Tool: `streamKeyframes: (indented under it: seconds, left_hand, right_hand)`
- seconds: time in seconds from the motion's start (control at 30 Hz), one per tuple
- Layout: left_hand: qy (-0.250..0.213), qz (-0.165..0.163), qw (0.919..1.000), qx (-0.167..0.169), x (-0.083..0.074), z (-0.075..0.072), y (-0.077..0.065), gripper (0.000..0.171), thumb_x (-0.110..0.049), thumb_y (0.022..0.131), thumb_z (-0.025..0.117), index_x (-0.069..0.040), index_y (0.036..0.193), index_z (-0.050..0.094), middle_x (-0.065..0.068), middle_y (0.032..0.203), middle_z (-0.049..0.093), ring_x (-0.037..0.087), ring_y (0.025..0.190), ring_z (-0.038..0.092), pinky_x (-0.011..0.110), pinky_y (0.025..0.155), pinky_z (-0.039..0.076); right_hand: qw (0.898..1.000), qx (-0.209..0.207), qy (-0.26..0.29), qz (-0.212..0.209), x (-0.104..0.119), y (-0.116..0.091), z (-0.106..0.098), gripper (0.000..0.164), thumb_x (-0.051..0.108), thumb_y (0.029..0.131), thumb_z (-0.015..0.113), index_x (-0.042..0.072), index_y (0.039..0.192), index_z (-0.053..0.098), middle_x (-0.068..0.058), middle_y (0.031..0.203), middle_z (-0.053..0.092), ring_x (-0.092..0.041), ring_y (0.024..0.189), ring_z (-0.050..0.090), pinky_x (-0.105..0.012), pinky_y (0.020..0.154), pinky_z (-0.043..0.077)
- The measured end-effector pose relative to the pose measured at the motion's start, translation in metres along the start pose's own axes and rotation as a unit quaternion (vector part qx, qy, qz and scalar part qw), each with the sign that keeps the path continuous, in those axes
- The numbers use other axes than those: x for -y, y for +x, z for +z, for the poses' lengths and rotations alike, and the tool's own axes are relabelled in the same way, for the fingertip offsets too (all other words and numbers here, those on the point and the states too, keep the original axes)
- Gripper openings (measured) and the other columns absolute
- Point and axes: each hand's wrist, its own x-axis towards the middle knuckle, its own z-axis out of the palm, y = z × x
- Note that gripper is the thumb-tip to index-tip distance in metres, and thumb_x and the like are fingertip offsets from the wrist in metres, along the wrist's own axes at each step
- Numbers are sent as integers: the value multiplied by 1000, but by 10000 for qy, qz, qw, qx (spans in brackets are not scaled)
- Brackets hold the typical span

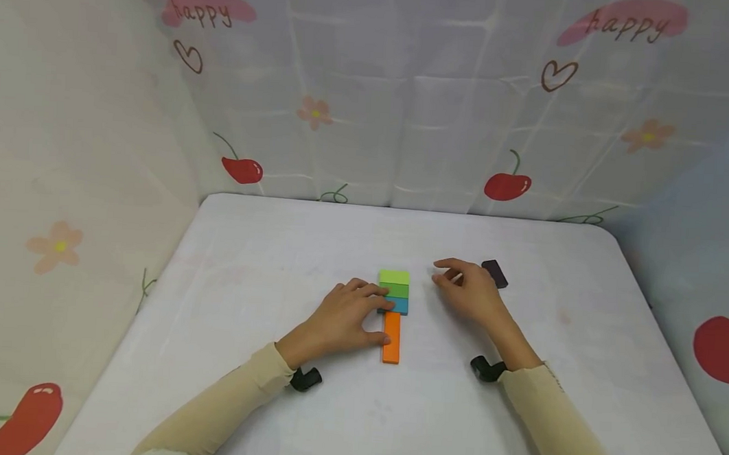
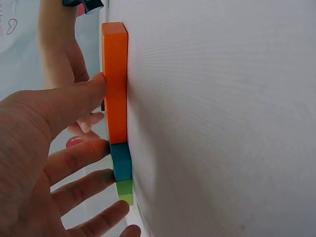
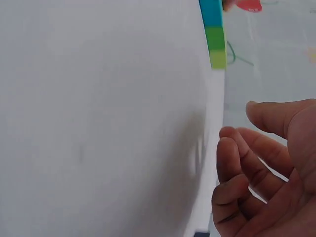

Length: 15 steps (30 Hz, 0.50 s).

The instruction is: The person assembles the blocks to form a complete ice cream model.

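An orange block (image 1: 391, 352) lies lengthwise on the table, its far end against a blue block (image 1: 401, 306). Beyond the blue one lie a green block (image 1: 400, 290) and a lime-green block (image 1: 394, 276), side by side in a row. My left hand (image 1: 342, 317) rests over these from the left; its thumb touches the orange block (image 2: 116, 59) and its extended fingertips touch the blue block (image 2: 122, 165) and reach over the green one. To the right, my right hand (image 1: 469, 293) hovers with loosely bent fingers and nothing in them, apart from the row.
A dark block (image 1: 495, 273) lies just beyond my right hand. White cloth covers the table (image 1: 264, 250), and a printed curtain (image 1: 402, 99) hangs behind its far edge. Black wrist cameras (image 1: 485, 369) sit under both forearms.
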Motion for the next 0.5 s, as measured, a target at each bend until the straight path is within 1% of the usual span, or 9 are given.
streamKeyframes:
  seconds: [0.17, 0.27, 0.37, 0.5]
  left_hand:
    - [-29, 25, 10000, -54, 4, -1, -2, 61, -61, 91, 80, -32, 144, 69, -6, 161, 57, 23, 145, 51, 49, 115, 46]
    - [-67, 16, 9999, -85, 4, -2, -2, 61, -60, 91, 81, -32, 144, 70, -6, 160, 58, 22, 144, 52, 49, 114, 46]
    - [-96, 7, 9999, -80, 3, -1, -2, 60, -59, 91, 81, -32, 144, 70, -7, 160, 58, 21, 144, 52, 48, 114, 46]
    - [-115, -6, 9999, -69, 1, 0, -3, 60, -58, 91, 81, -32, 144, 70, -7, 159, 58, 21, 143, 52, 50, 114, 47]
  right_hand:
    - [9982, -586, -47, 129, -26, -3, -25, 33, 31, 104, 71, 9, 128, 76, -13, 103, 77, -26, 88, 68, -33, 77, 50]
    - [9959, -847, -121, 297, -42, -8, -40, 33, 32, 103, 71, 8, 126, 75, -13, 101, 74, -27, 87, 67, -32, 74, 47]
    - [9937, -948, -288, 525, -56, -16, -51, 36, 33, 104, 70, 7, 128, 73, -15, 104, 73, -30, 89, 70, -31, 72, 45]
    - [9921, -927, -465, 710, -71, -26, -57, 40, 32, 104, 69, 4, 134, 69, -20, 110, 74, -36, 94, 72, -31, 72, 45]
